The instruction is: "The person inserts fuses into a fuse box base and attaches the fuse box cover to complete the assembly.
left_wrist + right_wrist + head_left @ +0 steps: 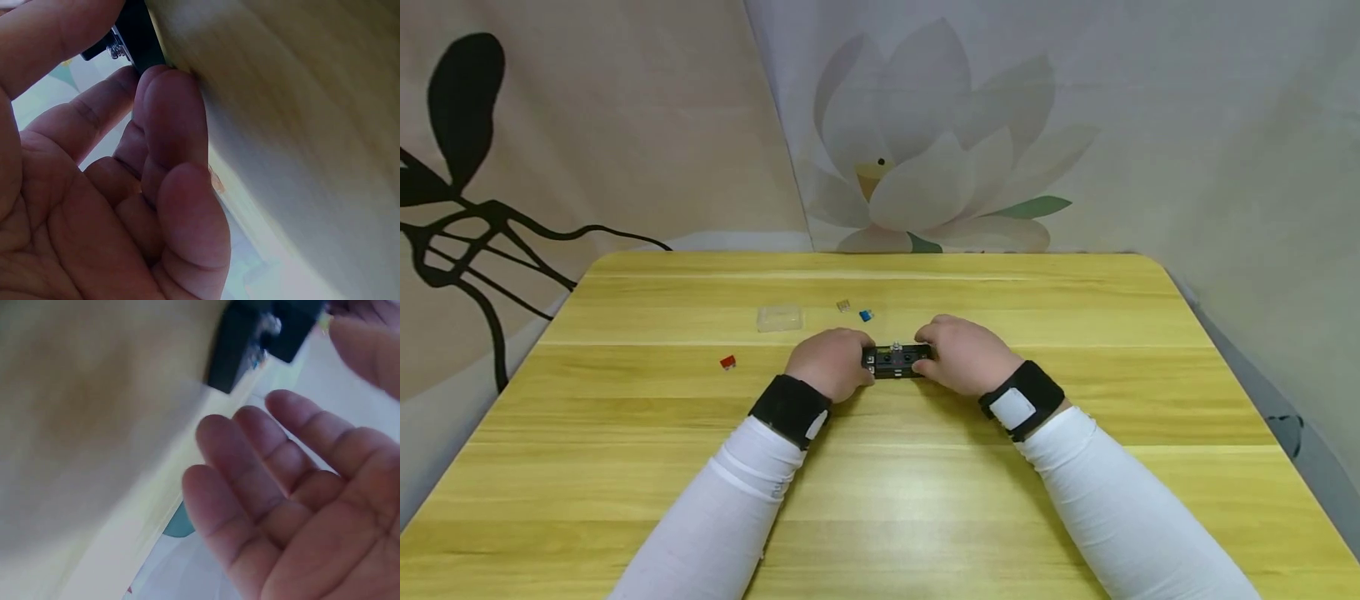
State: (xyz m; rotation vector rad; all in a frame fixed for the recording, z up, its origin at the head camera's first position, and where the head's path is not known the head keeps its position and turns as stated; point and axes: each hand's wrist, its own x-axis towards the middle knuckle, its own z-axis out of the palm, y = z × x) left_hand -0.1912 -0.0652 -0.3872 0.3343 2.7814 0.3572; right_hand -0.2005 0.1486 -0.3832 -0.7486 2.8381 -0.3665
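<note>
A black fuse block [895,362] with metal screws and terminals lies on the wooden table, lengthwise between the hands. My left hand [831,363] holds its left end, thumb at the near side and fingers at the far side. In the left wrist view, fingertips [172,94] touch the dark block. My right hand [964,354] surrounds the other end with thumb and forefinger apart. From the right wrist, a gap shows between the relaxed fingers [234,450] and the block [228,356]. Part of each end is hidden by the hands.
A clear plastic cover [779,317] lies beyond the left hand. Near it are a small clear piece [843,306] and a small blue piece [867,316], both fuse-like. Farther left sits a small red one [728,362]. Behind the table [895,500] hangs a flower-printed cloth [1150,125].
</note>
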